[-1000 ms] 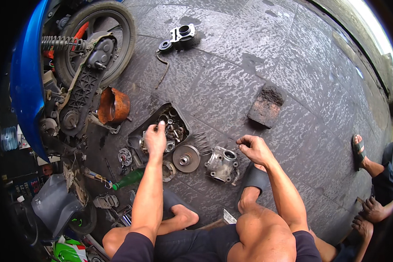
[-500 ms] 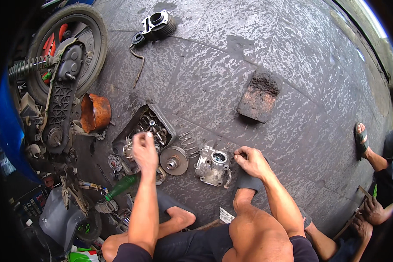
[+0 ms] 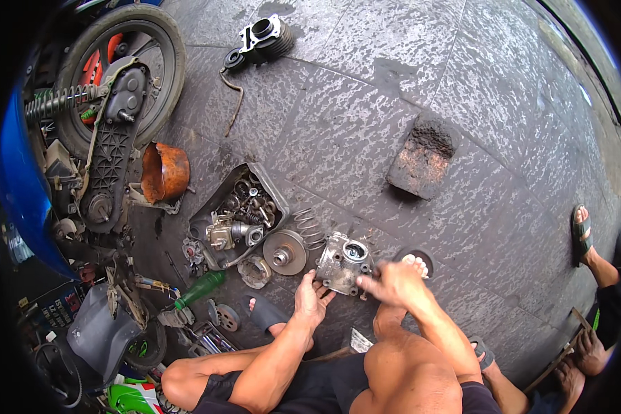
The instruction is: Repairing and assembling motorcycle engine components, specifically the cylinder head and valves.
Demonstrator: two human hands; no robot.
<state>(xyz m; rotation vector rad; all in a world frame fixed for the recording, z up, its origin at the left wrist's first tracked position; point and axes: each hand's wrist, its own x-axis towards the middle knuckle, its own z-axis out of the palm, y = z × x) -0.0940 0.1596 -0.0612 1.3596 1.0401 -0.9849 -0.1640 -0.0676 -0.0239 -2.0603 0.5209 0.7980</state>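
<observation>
A silvery metal engine part (image 3: 338, 261) with a round opening on its upper face lies on the dark tiled floor (image 3: 352, 138), just in front of the person. The left hand (image 3: 312, 301) is at its near left edge, fingers parted and loosely bent — whether they grip the metal, I cannot tell. The right hand (image 3: 397, 281) is at the part's right side, blurred, with the thumb toward the near right corner; its hold cannot be made out either.

Just left of the part stands a round metal disc (image 3: 284, 252) with a raised hub, a coil spring (image 3: 309, 230) beside it on the far side. Farther left, a dark tray (image 3: 277, 193) holds a jumble of small metal pieces. A ring-shaped part (image 3: 255, 272) lies near the disc, and a green bottle (image 3: 203, 288) lies on its side to the near left.

Well apart on the far right is a rough, dark block (image 3: 424, 159); on the far side, a finned black cylinder (image 3: 277, 47). At the far left are a rusty orange cover (image 3: 165, 172) and a wheel (image 3: 176, 90) — beyond them a blue panel (image 3: 21, 186). Another person's hands (image 3: 590, 352) show at the near right edge.
</observation>
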